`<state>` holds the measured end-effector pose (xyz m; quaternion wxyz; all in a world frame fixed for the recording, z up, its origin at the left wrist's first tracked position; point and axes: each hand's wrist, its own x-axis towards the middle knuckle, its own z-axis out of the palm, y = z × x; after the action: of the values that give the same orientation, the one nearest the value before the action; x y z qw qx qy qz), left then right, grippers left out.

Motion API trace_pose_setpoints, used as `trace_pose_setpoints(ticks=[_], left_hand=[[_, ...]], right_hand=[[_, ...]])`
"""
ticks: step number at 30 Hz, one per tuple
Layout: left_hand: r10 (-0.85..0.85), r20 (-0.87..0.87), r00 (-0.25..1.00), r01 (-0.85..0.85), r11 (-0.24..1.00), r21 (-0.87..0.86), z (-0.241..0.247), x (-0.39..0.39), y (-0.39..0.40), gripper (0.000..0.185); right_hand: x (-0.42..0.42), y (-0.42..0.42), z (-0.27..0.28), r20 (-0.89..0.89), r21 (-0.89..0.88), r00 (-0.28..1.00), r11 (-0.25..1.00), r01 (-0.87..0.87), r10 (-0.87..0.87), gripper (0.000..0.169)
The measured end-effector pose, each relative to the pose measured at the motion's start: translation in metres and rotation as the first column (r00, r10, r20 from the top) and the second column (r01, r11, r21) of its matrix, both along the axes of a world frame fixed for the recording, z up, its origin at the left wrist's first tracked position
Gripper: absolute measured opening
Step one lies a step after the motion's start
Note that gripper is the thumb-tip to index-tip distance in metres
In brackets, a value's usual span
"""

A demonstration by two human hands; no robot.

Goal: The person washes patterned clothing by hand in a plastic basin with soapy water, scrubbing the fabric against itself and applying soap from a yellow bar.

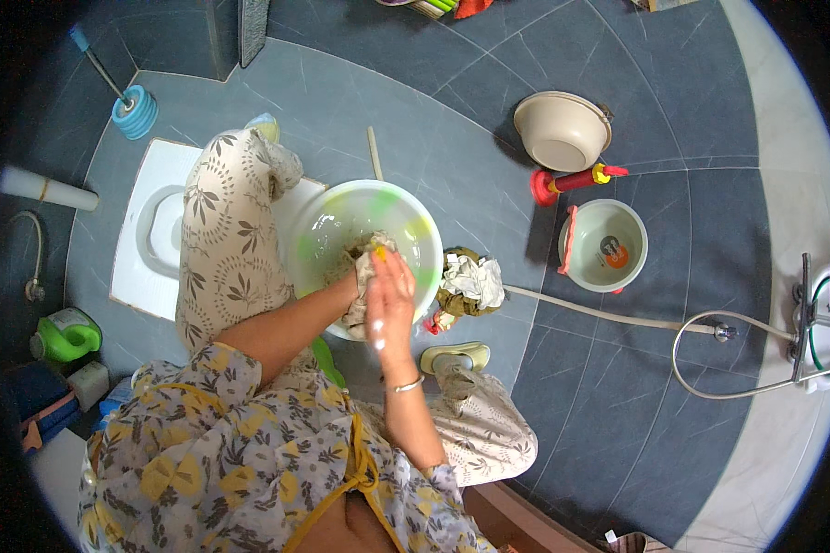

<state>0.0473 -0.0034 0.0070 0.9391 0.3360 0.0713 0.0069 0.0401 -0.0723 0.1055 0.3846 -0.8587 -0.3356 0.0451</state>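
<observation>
A wet beige cloth (360,302) is bunched between my hands over a round plastic basin (425,242) with green and yellow patches. My right hand (391,294), a silver bangle at its wrist, presses and grips the cloth from the right. Coming from the left, my left hand (351,285) goes in behind the cloth; its fingers are hidden. A small yellow patch (380,253) shows at my right fingers. Water and more wet fabric (339,266) lie in the basin. Beside its right rim, white cloth (481,282) rests on olive cloth (467,304).
A white squat toilet (128,259) lies left of my leg. To the right are an upturned-sided beige basin (564,131), a red plunger (570,183), a pale green basin (595,259) and a hose (595,314). A green bottle (69,335) and a toilet brush (135,110) stand left.
</observation>
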Motion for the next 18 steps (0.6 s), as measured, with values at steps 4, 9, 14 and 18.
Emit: trace_pose_setpoints(ticks=[4,9,14,18], left_hand=[[0.017,0.124,0.992,-0.081,0.842,0.534,0.007,-0.014,-0.004,0.013],[-0.062,0.18,0.982,0.021,0.975,0.221,0.007,-0.006,-0.01,0.014],[-0.167,0.462,0.871,-0.356,0.433,0.828,0.013,-0.01,-0.013,0.029],[-0.218,0.229,0.949,0.207,0.976,0.07,-0.02,-0.006,-0.005,0.035]], right_hand=[[0.001,0.005,-0.005,0.129,-0.018,0.991,1.0,-0.023,0.025,0.029],[0.058,-0.013,-0.032,-0.657,0.203,0.753,0.954,0.221,-0.034,0.034],[0.068,-0.03,-0.027,-0.816,0.168,0.573,0.914,0.37,-0.082,0.035],[0.035,-0.022,-0.024,-0.637,0.254,0.757,0.888,0.383,-0.145,0.026]])
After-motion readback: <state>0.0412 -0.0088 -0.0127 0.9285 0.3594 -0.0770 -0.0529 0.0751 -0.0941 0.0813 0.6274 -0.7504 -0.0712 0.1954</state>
